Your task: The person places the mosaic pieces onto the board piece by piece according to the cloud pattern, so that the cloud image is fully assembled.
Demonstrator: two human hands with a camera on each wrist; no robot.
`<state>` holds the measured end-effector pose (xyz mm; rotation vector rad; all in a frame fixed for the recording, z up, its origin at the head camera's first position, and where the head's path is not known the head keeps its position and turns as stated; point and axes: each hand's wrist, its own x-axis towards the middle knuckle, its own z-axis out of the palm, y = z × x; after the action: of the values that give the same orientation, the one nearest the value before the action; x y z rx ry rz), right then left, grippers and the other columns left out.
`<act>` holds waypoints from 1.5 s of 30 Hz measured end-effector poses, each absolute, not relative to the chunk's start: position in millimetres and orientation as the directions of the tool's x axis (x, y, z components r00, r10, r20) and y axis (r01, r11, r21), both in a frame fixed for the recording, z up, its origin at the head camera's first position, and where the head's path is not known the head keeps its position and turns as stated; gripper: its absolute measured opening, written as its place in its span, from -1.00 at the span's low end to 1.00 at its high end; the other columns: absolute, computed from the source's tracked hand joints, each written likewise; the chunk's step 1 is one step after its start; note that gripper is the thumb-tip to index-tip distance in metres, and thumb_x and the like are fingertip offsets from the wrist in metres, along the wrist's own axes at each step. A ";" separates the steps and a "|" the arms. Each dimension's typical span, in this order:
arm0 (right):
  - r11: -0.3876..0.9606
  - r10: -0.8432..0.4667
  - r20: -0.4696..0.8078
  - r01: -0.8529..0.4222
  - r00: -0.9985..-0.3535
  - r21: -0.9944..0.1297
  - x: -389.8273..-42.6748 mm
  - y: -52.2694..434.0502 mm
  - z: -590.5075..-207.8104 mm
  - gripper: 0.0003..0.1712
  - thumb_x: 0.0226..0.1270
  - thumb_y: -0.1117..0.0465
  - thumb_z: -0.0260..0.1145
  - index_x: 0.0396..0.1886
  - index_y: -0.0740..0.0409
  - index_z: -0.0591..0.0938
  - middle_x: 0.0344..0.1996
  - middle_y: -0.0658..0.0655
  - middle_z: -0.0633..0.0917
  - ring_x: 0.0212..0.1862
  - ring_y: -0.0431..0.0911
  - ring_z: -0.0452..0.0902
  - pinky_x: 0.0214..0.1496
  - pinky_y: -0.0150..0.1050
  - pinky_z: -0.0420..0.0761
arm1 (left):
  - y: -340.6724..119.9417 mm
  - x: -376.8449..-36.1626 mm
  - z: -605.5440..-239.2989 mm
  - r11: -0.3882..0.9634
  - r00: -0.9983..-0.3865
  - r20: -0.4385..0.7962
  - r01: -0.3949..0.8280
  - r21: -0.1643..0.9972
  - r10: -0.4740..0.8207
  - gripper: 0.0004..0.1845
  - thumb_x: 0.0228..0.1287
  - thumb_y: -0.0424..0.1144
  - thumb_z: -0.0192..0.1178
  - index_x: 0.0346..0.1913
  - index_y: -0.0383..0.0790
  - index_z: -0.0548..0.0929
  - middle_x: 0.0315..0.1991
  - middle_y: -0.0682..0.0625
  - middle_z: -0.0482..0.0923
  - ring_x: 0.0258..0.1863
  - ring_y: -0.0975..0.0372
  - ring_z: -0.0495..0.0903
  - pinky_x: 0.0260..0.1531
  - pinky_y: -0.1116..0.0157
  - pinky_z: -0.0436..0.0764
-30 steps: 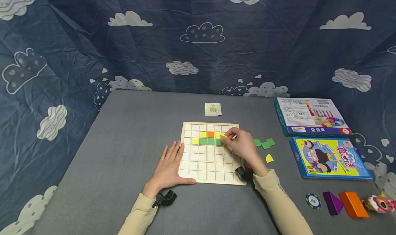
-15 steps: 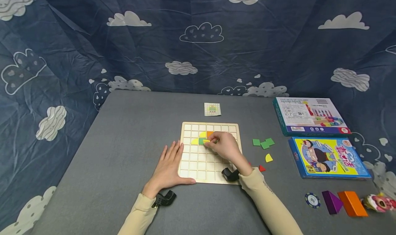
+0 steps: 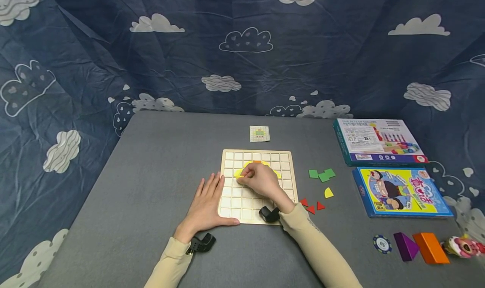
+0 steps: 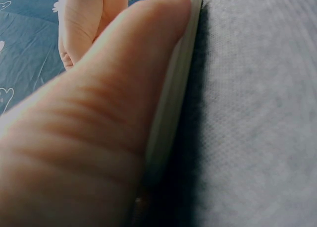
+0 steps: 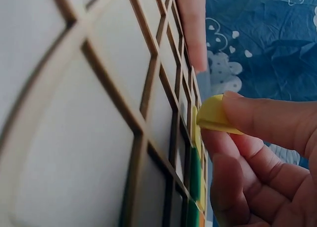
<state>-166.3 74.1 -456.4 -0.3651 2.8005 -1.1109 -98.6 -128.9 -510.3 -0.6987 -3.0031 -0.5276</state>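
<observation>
A light wooden grid board (image 3: 246, 204) lies on the grey table. My left hand (image 3: 206, 206) rests along its left side with fingers spread, the thumb at the front edge. Between thumb and fingers, my right hand (image 3: 261, 179) pinches a yellow quarter-round tile (image 5: 213, 110), held close over the board's upper left part. Green tiles (image 5: 195, 172) and other yellow tiles sit in the grid under and around the right hand, which hides most of them in the head view. An orange tile (image 3: 256, 161) peeks out just beyond its knuckles.
Behind the board lies a small pattern card (image 3: 259, 134). To its right are loose green tiles (image 3: 323, 177), a yellow piece (image 3: 328, 192) and red triangles (image 3: 310, 209). Two boxes, white (image 3: 382, 142) and blue (image 3: 403, 191), a poker chip (image 3: 382, 244) and blocks (image 3: 431, 248) lie farther right.
The right hand has moved left across the board with the yellow tile, from the right part of the coloured tiles to their left end. The left hand has stayed in place.
</observation>
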 end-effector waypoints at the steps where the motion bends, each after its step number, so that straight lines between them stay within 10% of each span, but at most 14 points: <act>1: 0.703 -0.262 -0.010 -0.184 -0.965 -0.687 -166.1 72.8 -456.7 -0.81 0.04 0.09 0.51 -0.55 0.01 0.65 -0.63 -0.14 0.59 -0.54 -0.22 0.46 -0.47 -0.26 0.42 | -128.8 -98.7 -510.3 0.843 -0.900 0.090 0.432 0.321 0.427 0.40 -0.22 0.64 0.06 0.49 -0.31 -0.13 0.49 -0.18 -0.22 0.46 0.07 -0.29 0.38 0.07 -0.34; 45: 0.773 -0.258 -0.011 -0.200 -0.966 -0.602 -165.4 64.0 -459.7 -0.73 -0.10 0.08 0.58 -0.54 0.03 0.63 -0.67 -0.12 0.50 -0.59 -0.21 0.39 -0.56 -0.27 0.33 | -129.4 -98.7 -508.9 0.842 -0.901 0.075 0.428 0.330 0.428 0.40 -0.22 0.65 0.04 0.49 -0.31 -0.14 0.50 -0.17 -0.24 0.46 0.08 -0.30 0.38 0.07 -0.34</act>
<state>-165.4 64.0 -459.7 -0.3720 2.8701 -0.9583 -98.7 -129.4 -508.9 -0.7008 -3.0160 -0.5396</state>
